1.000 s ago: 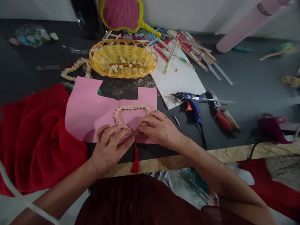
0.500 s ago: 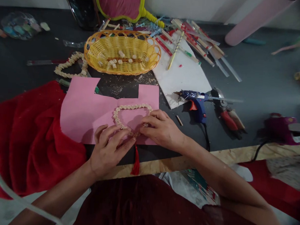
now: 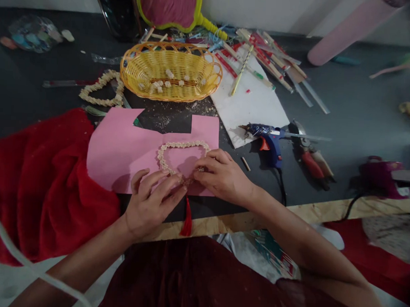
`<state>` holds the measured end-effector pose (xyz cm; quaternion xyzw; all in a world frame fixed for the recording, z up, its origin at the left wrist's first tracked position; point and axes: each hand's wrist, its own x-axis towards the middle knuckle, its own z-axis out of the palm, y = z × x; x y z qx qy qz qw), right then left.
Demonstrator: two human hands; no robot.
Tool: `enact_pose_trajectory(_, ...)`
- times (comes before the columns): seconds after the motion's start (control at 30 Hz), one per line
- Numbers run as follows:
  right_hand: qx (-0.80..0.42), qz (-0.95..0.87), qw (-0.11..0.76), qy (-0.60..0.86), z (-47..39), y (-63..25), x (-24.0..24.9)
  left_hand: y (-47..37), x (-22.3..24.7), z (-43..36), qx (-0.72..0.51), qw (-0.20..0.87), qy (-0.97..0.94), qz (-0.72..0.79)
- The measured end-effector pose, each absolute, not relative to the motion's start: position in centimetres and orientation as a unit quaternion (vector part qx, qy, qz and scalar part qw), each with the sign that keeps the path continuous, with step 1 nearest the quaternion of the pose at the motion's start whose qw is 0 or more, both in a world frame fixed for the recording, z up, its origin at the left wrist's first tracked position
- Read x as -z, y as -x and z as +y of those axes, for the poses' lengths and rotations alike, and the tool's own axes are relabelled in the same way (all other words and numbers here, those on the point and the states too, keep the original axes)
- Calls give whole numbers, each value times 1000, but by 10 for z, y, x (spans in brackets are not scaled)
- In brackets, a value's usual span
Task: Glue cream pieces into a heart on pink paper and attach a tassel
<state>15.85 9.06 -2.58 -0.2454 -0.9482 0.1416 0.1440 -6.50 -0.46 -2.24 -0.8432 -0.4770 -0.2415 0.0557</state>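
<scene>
A heart-shaped garland of small cream flower-like pieces [image 3: 182, 145] lies on pink paper [image 3: 113, 140]. A red tassel [image 3: 186, 218] hangs from its lower point over the table edge. My left hand [image 3: 155, 201] holds the garland's lower left side near the point, fingers bent and thumb by the tassel's top. My right hand [image 3: 226, 177] grips the lower right side, its fingers curled and pinched together. Both sets of fingers partly hide the lower garland.
Behind the paper stands a yellow wicker basket [image 3: 170, 91] with several cream pieces; a second cream heart [image 3: 101, 99] lies to its left. A blue glue gun [image 3: 275, 145] and red-handled pliers [image 3: 313, 162] rest at right. Red cloth [image 3: 50, 187] is bunched at left.
The view has shifted slightly, so the scene sits a little further right. Both hands stay on the garland in nearly the same pose.
</scene>
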Motion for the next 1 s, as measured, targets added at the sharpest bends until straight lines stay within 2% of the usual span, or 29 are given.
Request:
enact_pose_trajectory(0.13,-155,-946,145,245,89,-159,25,69,18,-2,263,10,816,-515)
enact_pose_trajectory(0.27,-172,-938,157,257,81,-154,23,75,15,11,208,-48,809,-548)
enact_pose_trajectory(0.47,-177,-926,175,283,66,-141,22,79,13,29,150,-95,846,-503)
enact_pose_trajectory(1.0,-189,-907,192,325,60,-135,31,81,17,45,112,-162,869,-453)
